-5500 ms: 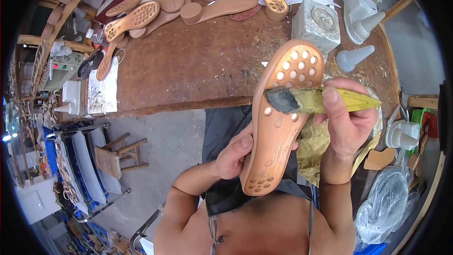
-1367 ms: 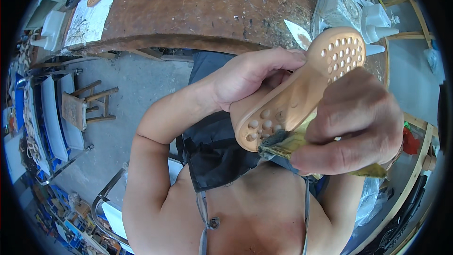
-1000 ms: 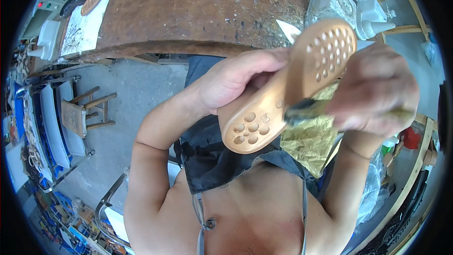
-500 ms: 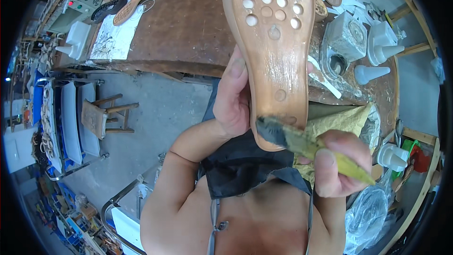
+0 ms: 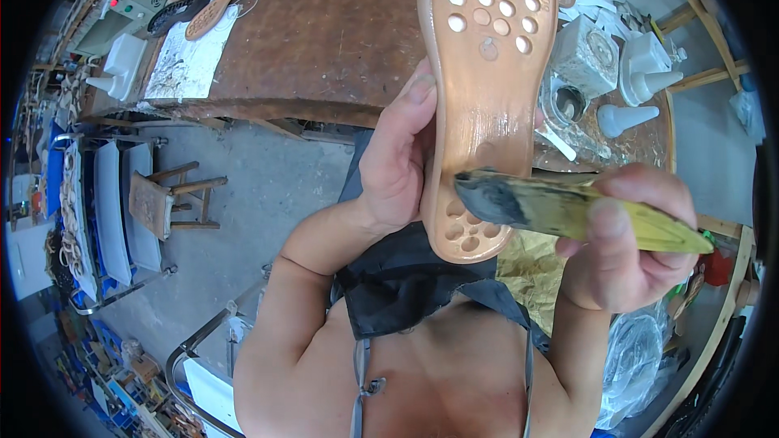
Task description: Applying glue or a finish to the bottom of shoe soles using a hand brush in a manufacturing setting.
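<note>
A tan shoe sole [image 5: 487, 89], dotted with round holes at its forepart and heel, is held up in front of me with its heel end toward me. My left hand [image 5: 398, 158] grips it by the left edge, thumb showing and the other fingers hidden behind. A wet gloss covers part of its middle. In my right hand [image 5: 637, 235] is a flat brush [image 5: 560, 209] with a yellowish handle, pinched between thumb and fingers. Its dark, stained bristles lie against the sole just above the heel holes.
On the brown worktable [image 5: 324, 49] are more soles [image 5: 215, 12] and a white sheet [image 5: 191, 61] at the left. An open cup [image 5: 570, 101], a stained white container [image 5: 586, 57] and a nozzle bottle [image 5: 625, 120] stand at the right. A wooden stool [image 5: 152, 204] and a rack [image 5: 109, 211] are at the left.
The brush has moved from the heel end up and to the right, uncovering the heel holes. The sole has shifted slightly right in the picture. Both hands keep their hold.
</note>
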A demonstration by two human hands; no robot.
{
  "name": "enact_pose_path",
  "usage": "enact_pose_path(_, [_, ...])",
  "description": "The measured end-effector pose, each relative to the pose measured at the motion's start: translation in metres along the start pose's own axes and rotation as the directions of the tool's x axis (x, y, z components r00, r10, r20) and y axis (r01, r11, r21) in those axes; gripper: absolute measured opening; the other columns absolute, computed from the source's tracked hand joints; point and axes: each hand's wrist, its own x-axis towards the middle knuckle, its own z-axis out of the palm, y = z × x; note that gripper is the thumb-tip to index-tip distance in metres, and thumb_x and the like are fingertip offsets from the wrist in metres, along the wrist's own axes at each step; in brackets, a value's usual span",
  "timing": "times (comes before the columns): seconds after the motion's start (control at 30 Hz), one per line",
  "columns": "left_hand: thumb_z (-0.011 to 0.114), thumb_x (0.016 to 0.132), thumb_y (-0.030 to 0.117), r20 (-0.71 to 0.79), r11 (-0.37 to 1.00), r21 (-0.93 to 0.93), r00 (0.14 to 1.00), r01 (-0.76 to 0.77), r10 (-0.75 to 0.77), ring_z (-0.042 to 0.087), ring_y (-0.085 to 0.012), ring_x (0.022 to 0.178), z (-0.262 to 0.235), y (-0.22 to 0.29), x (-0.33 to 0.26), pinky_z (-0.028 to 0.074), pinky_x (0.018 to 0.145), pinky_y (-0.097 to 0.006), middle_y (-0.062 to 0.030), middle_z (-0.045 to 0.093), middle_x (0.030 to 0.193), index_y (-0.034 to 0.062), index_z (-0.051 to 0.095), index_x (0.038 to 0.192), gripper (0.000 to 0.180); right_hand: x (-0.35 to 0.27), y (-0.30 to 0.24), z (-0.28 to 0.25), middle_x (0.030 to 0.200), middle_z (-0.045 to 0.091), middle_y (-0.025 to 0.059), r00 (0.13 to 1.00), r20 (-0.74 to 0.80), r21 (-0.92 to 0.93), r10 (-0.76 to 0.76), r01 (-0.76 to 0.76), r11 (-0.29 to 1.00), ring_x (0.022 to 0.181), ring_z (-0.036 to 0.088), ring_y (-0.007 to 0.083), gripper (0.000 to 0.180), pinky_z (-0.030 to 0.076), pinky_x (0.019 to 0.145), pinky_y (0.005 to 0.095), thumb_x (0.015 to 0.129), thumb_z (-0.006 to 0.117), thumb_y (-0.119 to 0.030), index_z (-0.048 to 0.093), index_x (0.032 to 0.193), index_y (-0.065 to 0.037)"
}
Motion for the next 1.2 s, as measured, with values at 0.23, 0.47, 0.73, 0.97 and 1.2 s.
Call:
enact_pose_path(0.23, [0.025, 0.090, 0.043, -0.019, 0.999, 0.044, 1.000, -0.014, 0.015, 0.058, -0.0283, 0.100, -0.008, 0.006, 0.002, 0.047, 0.085, -0.034, -0.0265, 0.057, 0.110, -0.0034, 0.039, 0.128, 0.062, 0.007, 0.003, 0.002, 0.063, 0.063, 0.0079, 0.967, 0.243, -0.049, -0.082, 0.096, 0.994, 0.048, 0.058, 0.0153, 0.016, 0.043, 0.042, 0.0235, 0.070, 0.072, -0.001, 0.064, 0.083, 0.003])
enact_pose_path(0.47, [0.029, 0.089, 0.045, 0.022, 0.997, -0.082, 1.000, -0.002, 0.003, 0.054, -0.0311, 0.108, -0.005, 0.002, 0.003, 0.044, 0.091, -0.038, -0.0274, 0.052, 0.117, -0.0014, 0.033, 0.133, 0.064, 0.021, 0.007, -0.017, 0.066, 0.057, 0.0124, 0.993, -0.008, 0.290, 0.116, -0.109, 0.951, 0.040, 0.052, 0.0097, 0.017, 0.039, 0.034, 0.0169, 0.079, 0.063, -0.005, 0.055, 0.087, 0.008])
enact_pose_path(0.73, [0.024, 0.090, 0.048, 0.014, 0.992, -0.013, 0.992, 0.124, -0.124, 0.055, -0.0298, 0.106, -0.010, -0.002, 0.001, 0.043, 0.092, -0.038, -0.0264, 0.053, 0.116, -0.0013, 0.033, 0.132, 0.065, 0.009, 0.005, -0.001, 0.066, 0.058, 0.0109, 0.973, -0.172, 0.188, 0.151, -0.118, 0.975, 0.045, 0.055, 0.0105, 0.018, 0.042, 0.038, 0.0170, 0.078, 0.067, -0.008, 0.058, 0.088, 0.005])
enact_pose_path(0.97, [0.024, 0.092, 0.041, 0.068, 1.000, -0.014, 0.998, 0.013, -0.012, 0.055, -0.0297, 0.106, -0.017, -0.003, 0.008, 0.043, 0.091, -0.037, -0.0257, 0.056, 0.113, -0.0033, 0.037, 0.130, 0.060, -0.007, 0.011, 0.003, 0.066, 0.064, 0.0095, 0.988, 0.156, -0.031, -0.009, 0.014, 0.999, 0.050, 0.060, 0.0144, 0.016, 0.045, 0.043, 0.0245, 0.072, 0.070, -0.001, 0.063, 0.085, 0.004])
enact_pose_path(1.2, [0.028, 0.093, 0.032, 0.031, 0.969, -0.141, 0.979, 0.202, -0.200, 0.062, -0.0297, 0.094, -0.058, -0.016, 0.032, 0.054, 0.075, -0.033, -0.0292, 0.056, 0.110, -0.0048, 0.038, 0.129, 0.052, -0.008, 0.018, -0.037, 0.062, 0.058, 0.0079, 0.913, -0.118, 0.201, 0.392, -0.364, 0.909, 0.041, 0.050, 0.0102, 0.019, 0.039, 0.038, 0.0203, 0.079, 0.066, -0.010, 0.057, 0.088, 0.005])
